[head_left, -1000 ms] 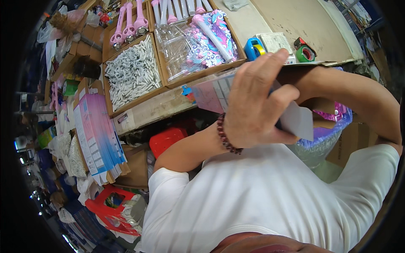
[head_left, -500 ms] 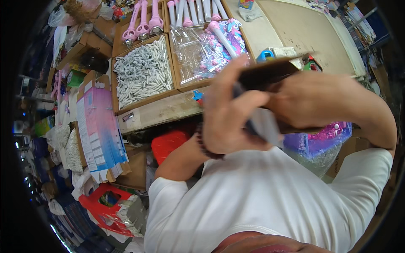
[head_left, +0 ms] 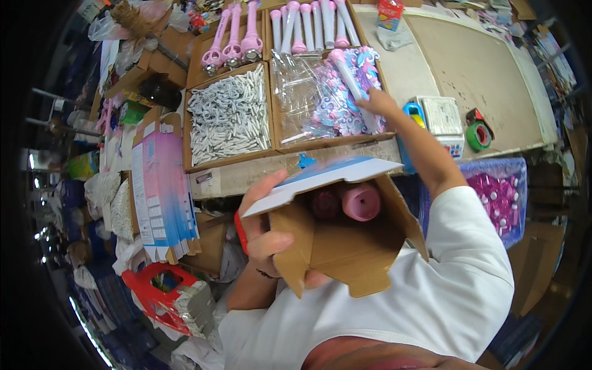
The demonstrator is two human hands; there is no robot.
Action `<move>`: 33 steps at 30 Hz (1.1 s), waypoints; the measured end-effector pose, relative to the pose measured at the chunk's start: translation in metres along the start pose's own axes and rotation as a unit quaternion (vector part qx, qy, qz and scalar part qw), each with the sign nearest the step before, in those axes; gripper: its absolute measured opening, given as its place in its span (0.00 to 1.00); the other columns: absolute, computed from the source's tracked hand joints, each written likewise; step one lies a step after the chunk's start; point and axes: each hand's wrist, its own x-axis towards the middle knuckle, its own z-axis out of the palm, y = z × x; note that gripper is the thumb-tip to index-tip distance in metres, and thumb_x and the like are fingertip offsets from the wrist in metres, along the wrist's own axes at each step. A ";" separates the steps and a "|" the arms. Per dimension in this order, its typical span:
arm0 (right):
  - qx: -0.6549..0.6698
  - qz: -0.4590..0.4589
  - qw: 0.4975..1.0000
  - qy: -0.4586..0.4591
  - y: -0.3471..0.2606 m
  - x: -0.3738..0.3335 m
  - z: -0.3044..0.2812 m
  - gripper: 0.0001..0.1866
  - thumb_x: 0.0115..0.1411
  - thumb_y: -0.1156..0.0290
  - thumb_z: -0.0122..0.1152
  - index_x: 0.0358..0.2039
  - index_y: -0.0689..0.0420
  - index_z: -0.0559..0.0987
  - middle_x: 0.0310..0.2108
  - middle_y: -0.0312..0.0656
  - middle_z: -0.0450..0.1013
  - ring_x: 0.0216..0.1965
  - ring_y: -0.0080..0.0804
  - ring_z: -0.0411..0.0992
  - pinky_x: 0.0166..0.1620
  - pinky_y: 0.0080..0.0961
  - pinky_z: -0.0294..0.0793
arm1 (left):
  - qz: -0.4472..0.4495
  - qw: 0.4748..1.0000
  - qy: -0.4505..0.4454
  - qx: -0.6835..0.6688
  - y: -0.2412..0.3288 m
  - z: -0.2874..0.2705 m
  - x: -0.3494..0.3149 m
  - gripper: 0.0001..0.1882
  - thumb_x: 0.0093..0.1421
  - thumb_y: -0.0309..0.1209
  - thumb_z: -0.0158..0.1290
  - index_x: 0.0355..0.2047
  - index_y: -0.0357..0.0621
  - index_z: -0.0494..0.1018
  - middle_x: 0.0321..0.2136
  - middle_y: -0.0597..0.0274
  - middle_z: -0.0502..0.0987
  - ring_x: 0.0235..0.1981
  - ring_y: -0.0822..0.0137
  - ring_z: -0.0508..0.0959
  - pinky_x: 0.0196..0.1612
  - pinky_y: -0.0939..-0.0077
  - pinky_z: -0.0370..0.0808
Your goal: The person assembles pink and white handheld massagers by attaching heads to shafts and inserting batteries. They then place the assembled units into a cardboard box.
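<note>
My left hand (head_left: 265, 225) grips the left side of an open cardboard carton (head_left: 351, 259) in front of my chest. The carton's inside is plain brown, and its flaps stand out around the mouth. Within it show a pink round-ended part (head_left: 361, 202) with a small hole and a darker pink part (head_left: 325, 205), partly in shadow. My right hand (head_left: 379, 103) stretches forward over the tray's right compartment. Its fingers are closed around a pale tube with a pink cap (head_left: 348, 75), which lies over pink, blue and purple decorative pieces (head_left: 330, 108).
White and grey small parts (head_left: 228, 117) fill the neighbouring compartment. Pink handles (head_left: 231, 40) and more pink-capped tubes (head_left: 314, 24) lie behind. Flattened printed cartons (head_left: 161, 185) stand at left. A green tape roll (head_left: 478, 135) and a blue-lined bin of magenta parts (head_left: 493, 197) are at right.
Both hands were at the blurred, tilted carton. Now its mouth faces me, held by the left hand alone. My right hand has left it and reached forward to the tube.
</note>
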 end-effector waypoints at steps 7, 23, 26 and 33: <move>0.283 0.042 0.958 0.027 0.005 0.000 0.032 0.25 0.55 0.60 0.58 0.48 0.64 0.71 0.36 0.51 0.75 0.34 0.40 0.77 0.36 0.37 0.76 | -0.140 0.982 0.115 0.054 0.007 0.020 0.012 0.34 0.48 0.55 0.62 0.49 0.60 0.60 0.56 0.37 0.55 0.56 0.42 0.62 0.57 0.51 0.64; 0.709 -0.364 0.577 0.178 -0.106 -0.052 -0.147 0.28 0.60 0.52 0.57 0.54 0.56 0.64 0.29 0.38 0.68 0.27 0.27 0.71 0.28 0.26 0.72 | -0.307 0.878 0.340 -0.138 0.008 0.016 0.020 0.43 0.50 0.46 0.58 0.62 0.45 0.52 0.60 0.50 0.60 0.59 0.54 0.63 0.61 0.58 0.63; 0.826 -0.298 0.434 0.202 -0.101 -0.034 -0.165 0.30 0.57 0.41 0.56 0.46 0.55 0.68 0.19 0.31 0.62 0.19 0.25 0.66 0.23 0.26 0.72 | -0.263 0.919 0.283 -0.079 0.010 0.023 0.015 0.41 0.49 0.48 0.61 0.58 0.50 0.56 0.61 0.50 0.57 0.60 0.52 0.62 0.61 0.56 0.63; 0.929 -0.282 0.238 -0.015 -0.066 0.001 -0.159 0.36 0.58 0.30 0.37 0.39 0.56 0.69 0.23 0.33 0.64 0.20 0.23 0.64 0.22 0.20 0.67 | -0.167 0.962 0.217 -0.023 0.014 0.019 -0.005 0.35 0.42 0.51 0.68 0.44 0.58 0.63 0.64 0.49 0.48 0.61 0.45 0.58 0.62 0.50 0.62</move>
